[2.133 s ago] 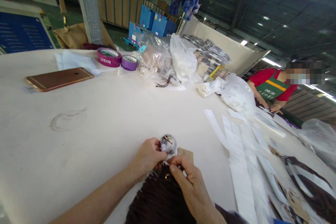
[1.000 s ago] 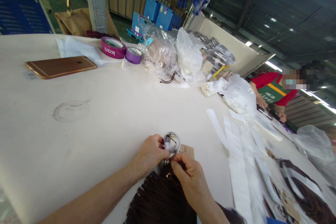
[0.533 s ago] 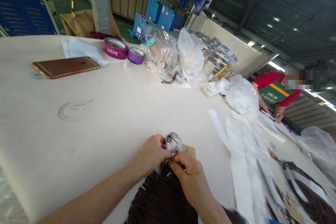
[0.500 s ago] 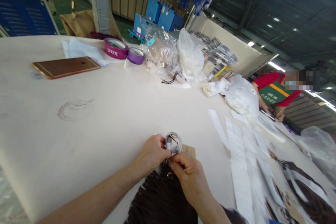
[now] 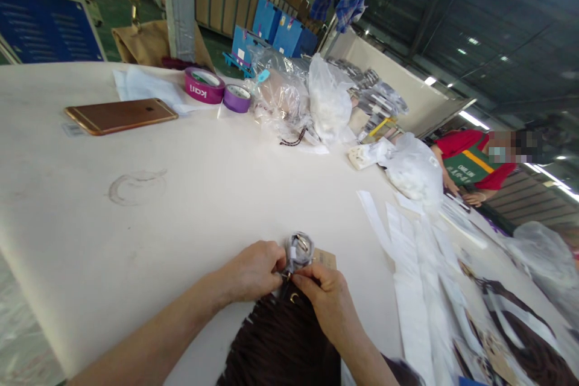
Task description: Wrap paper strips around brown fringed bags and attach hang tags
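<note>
My left hand (image 5: 253,270) and my right hand (image 5: 328,303) meet at the near edge of the white table (image 5: 190,193), fingers pinched together. Between them is a small clear plastic wrap (image 5: 298,249) round a metal fitting, at the top of a dark brown fringed bag (image 5: 280,347) that lies under my wrists. A small brown paper tag (image 5: 326,258) rests just beyond my right thumb. Both hands pinch the wrapped fitting where it joins the bag.
A rose-gold phone (image 5: 121,116) lies far left, with two purple tape rolls (image 5: 204,84) and clear plastic bags (image 5: 289,99) behind. White paper strips (image 5: 407,253) and bagged items (image 5: 520,325) spread to the right. A person in red (image 5: 470,166) works at the far right edge.
My hands stayed at the bag's top; the fingers drew closer round the wrapped fitting, squeezing the plastic smaller. The camera view shifted slightly right.
</note>
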`<state>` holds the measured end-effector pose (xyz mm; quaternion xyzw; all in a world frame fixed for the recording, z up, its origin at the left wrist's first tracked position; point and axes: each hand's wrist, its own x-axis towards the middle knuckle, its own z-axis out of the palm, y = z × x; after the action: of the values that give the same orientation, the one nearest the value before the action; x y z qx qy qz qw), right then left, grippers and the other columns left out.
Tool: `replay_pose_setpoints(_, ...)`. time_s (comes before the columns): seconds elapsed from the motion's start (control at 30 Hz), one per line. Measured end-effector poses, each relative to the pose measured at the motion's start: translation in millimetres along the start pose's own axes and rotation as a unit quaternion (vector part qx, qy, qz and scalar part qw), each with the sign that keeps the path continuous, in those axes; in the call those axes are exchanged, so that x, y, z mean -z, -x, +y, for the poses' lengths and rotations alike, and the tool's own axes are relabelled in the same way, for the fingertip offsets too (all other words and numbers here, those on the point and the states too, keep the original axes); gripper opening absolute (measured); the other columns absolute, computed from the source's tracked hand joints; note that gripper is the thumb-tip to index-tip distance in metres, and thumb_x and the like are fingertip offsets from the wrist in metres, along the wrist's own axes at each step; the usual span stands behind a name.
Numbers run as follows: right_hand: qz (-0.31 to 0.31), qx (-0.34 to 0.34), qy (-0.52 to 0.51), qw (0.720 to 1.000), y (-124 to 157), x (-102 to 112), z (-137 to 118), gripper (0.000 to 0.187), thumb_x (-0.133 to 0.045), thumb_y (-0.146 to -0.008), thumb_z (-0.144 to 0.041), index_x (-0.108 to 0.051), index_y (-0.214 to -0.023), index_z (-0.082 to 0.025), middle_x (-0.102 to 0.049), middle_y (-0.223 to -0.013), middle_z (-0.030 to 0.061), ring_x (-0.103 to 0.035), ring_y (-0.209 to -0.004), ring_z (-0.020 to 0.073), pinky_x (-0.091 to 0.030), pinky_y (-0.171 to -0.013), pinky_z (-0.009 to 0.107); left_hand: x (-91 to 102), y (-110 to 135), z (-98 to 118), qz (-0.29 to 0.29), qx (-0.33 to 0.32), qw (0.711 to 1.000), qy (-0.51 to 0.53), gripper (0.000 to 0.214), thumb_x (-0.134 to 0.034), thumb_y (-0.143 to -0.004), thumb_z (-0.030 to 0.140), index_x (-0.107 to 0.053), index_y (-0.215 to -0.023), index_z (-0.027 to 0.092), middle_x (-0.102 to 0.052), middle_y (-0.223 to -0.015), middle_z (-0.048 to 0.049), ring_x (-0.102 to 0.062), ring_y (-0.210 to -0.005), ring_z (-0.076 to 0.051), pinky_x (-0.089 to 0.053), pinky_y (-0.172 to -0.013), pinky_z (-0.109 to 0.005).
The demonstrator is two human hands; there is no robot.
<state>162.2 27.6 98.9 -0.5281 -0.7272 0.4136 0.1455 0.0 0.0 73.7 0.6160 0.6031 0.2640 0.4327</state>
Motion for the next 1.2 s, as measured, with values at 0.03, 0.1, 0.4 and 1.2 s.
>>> replay_pose_setpoints(0.03,0.000,0.001,0.002,1.000,-0.1,-0.2,0.3,0.019,-0.055,-0.069,-0.032,-0.063,-0.059,-0.018,-0.055,-0.058,-0.0013,-0.047,-0.061,0.0148,-0.032,-0.058,0.026,-1.2,-0.1,-0.2,0.001,-0.004,1.000,-0.018,0.010,-0.053,-0.058,0.010,-0.059,-0.062,0.017,-0.056,-0.063,0.0011,-0.051,-0.060,-0.014,-0.031,-0.052,-0.022)
replay_pose_setpoints(0.1,0.000,-0.001,0.008,1.000,-0.4,-0.5,0.9,0.019,-0.055,-0.069,-0.032,-0.063,-0.059,-0.018,-0.055,-0.058,-0.0013,-0.047,-0.060,0.0148,-0.032,-0.058,0.026,-3.8,-0.8,-0.3,0.002,-0.006,0.999,-0.050,0.009,-0.053,-0.062,0.012,-0.060,-0.061,0.018,-0.058,-0.065,-0.0007,-0.052,-0.062,-0.015,-0.032,-0.054,-0.023)
replay_pose_setpoints(0.4,-0.007,0.028,0.039,0.999,3.3,-1.2,0.9,0.017,-0.052,-0.078,-0.025,-0.062,-0.066,-0.019,-0.058,-0.063,0.0004,-0.052,-0.065,0.0166,-0.036,-0.061,0.027,-2.8,-2.8,5.7,-0.012,0.014,0.992,-0.127,0.017,-0.049,-0.069,0.015,-0.065,-0.066,0.020,-0.064,-0.065,-0.0011,-0.057,-0.062,-0.015,-0.035,-0.053,-0.022)
replay_pose_setpoints(1.2,0.014,0.209,0.186,0.960,11.2,-11.8,8.1,0.036,-0.037,-0.081,-0.003,-0.059,-0.105,-0.017,-0.059,-0.095,0.0094,-0.057,-0.087,0.0213,-0.048,-0.079,0.036,7.9,4.4,7.6,-0.007,0.017,0.985,-0.169,0.009,-0.057,-0.066,0.021,-0.062,-0.073,0.021,-0.066,-0.074,-0.0002,-0.062,-0.069,-0.018,-0.039,-0.053,-0.023)
